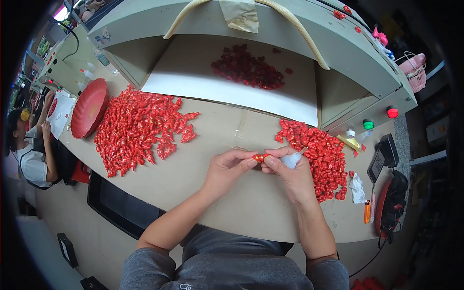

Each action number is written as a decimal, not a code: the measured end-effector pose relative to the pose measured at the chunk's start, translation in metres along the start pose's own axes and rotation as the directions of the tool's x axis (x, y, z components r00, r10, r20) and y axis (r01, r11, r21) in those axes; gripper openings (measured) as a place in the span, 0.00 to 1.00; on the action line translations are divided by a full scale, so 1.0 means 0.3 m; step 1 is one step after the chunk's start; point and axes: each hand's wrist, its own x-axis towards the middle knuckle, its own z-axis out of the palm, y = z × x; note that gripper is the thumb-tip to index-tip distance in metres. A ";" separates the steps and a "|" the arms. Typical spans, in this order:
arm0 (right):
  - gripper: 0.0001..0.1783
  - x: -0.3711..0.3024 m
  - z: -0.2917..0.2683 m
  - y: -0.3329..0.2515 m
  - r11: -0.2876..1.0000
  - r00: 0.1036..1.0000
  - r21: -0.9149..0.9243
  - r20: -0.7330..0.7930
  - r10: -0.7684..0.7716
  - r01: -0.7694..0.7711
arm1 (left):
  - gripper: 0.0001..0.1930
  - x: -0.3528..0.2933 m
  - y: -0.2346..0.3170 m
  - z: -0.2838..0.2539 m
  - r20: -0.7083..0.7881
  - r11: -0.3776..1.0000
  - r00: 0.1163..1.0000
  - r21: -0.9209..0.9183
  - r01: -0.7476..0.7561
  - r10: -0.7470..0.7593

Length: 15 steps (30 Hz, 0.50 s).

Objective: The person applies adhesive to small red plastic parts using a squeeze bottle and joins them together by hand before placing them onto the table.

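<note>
Over the middle of the table, my left hand (227, 169) and my right hand (294, 178) meet, fingertips closed on a small red and gold plastic piece (260, 158). In my right hand there is also a small whitish squeeze bottle (291, 160), partly hidden by the fingers. To the left lies a wide pile of shiny red and gold figurines (137, 128). Close beside my right hand spreads a second pile of smaller red pieces (321, 157). The exact shape of the held piece is mostly covered by my fingers.
A grey cabinet (130, 50) stands behind the table, dark red pieces (249, 67) lying inside. A red scalloped bowl (90, 108) sits far left. White tissue (357, 188), an orange lighter (367, 211) and a digital device (376, 166) lie right. Another person (36, 157) sits left.
</note>
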 end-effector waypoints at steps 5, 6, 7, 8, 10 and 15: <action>0.09 0.003 0.024 0.030 0.998 0.998 0.002 0.016 -0.060 0.060 | 0.08 -0.032 0.013 -0.020 -0.026 1.000 1.000 0.008 -0.005 0.005; 0.09 -0.005 0.041 0.028 0.999 0.999 -0.021 -0.010 -0.049 0.049 | 0.08 -0.038 0.022 -0.020 -0.034 1.000 0.999 0.015 -0.010 0.011; 0.08 -0.012 0.018 0.034 0.998 0.998 -0.005 -0.032 -0.062 0.062 | 0.08 -0.024 0.006 -0.003 0.000 0.999 0.999 -0.013 -0.044 0.044; 0.08 -0.022 0.010 0.034 0.997 0.994 -0.018 -0.077 -0.073 0.072 | 0.07 -0.016 -0.019 0.003 0.028 0.997 0.997 -0.035 -0.073 0.074; 0.08 -0.036 -0.007 0.034 0.995 0.988 -0.034 -0.126 -0.094 0.090 | 0.09 -0.011 0.004 0.030 0.095 0.983 0.995 -0.185 -0.002 0.020; 0.11 -0.016 0.000 0.067 0.998 0.998 0.000 -0.038 -0.059 0.059 | 0.09 -0.025 -0.006 0.015 0.064 0.980 0.995 -0.188 -0.065 0.078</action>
